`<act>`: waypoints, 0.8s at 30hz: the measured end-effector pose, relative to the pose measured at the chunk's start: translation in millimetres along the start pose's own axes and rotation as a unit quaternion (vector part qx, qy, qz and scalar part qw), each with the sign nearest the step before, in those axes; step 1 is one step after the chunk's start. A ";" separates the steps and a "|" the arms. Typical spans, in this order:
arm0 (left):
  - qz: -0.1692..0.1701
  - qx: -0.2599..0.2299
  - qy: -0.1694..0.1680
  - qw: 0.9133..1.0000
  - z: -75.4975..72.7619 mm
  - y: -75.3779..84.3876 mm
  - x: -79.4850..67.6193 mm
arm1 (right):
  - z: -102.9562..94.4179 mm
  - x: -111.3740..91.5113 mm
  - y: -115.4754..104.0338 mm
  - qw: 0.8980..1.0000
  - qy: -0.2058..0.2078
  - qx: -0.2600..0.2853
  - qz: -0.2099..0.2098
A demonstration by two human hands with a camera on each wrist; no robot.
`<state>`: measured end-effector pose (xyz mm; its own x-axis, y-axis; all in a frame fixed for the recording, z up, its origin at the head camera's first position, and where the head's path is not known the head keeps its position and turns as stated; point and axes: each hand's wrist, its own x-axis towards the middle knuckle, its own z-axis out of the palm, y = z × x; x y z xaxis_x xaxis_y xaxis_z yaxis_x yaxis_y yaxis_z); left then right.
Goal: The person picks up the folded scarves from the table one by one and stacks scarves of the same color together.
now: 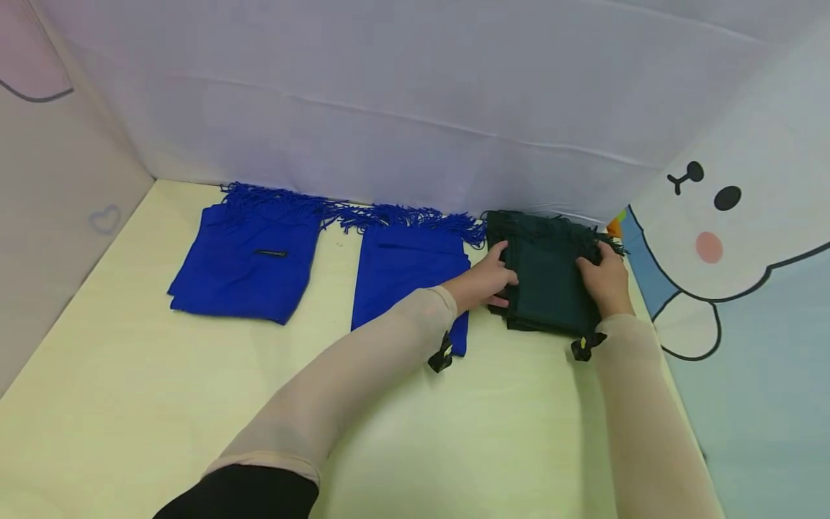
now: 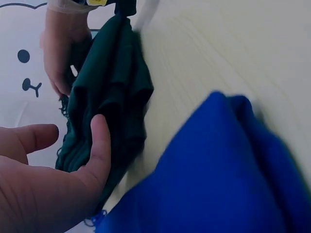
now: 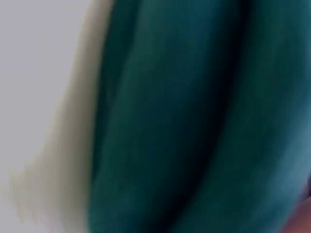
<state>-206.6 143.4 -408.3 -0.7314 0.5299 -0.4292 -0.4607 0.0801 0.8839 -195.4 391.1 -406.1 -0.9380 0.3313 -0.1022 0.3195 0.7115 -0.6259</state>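
Note:
A folded dark green scarf (image 1: 547,288) with a fringe lies at the right of the table, its layers stacked thick. At its left edge is my left hand (image 1: 485,280), fingers spread and touching the cloth. In the left wrist view, the left hand's index finger (image 2: 100,141) lies straight against the green folds. My right hand (image 1: 606,280) rests at the scarf's right edge, near the fringe, fingers fairly straight. Green cloth (image 3: 165,126) fills most of the right wrist view, blurred. Partly under my left forearm lies a folded blue scarf (image 1: 408,259).
Another folded blue fringed scarf (image 1: 246,267), with a small dark label, lies at the left. The pale yellow table (image 1: 194,404) meets a white cloth wall (image 1: 389,94) behind. A printed cartoon panel (image 1: 733,288) stands along the right edge.

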 end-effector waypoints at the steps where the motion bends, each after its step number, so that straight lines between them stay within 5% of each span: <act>1: 0.008 0.011 -0.003 1.000 -2.3 1.1 -2.4 | 1.6 -3.6 -4.6 0.999 0.013 -0.025 -0.017; 6: 0.074 0.094 0.012 0.993 -28.5 3.9 -24.2 | 17.0 -28.2 -35.3 0.993 0.055 -0.018 -0.099; 10: 0.144 0.230 0.077 0.960 -66.4 0.4 -52.9 | 36.2 -46.1 -65.9 0.984 0.055 0.040 -0.162; 12: 0.156 0.287 0.099 0.940 -87.9 -3.3 -69.3 | 49.2 -53.6 -80.6 0.979 0.045 0.049 -0.192; 14: 0.159 0.316 0.101 0.930 -108.7 -7.4 -86.2 | 63.2 -60.6 -93.7 0.973 0.035 0.050 -0.221; 18: 0.148 0.319 0.098 0.931 -145.6 -15.8 -120.3 | 91.3 -74.1 -117.8 0.965 -0.001 0.066 -0.253; 24: 0.124 0.285 0.144 0.939 -189.3 -26.0 -160.6 | 119.8 -92.8 -148.7 0.956 -0.065 0.104 -0.266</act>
<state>-172.3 -103.6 -397.5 -0.9246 0.3477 -0.1557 0.0268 0.4672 0.8838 -172.0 180.3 -396.1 -0.9734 -0.1323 0.1868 -0.2284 0.6150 -0.7547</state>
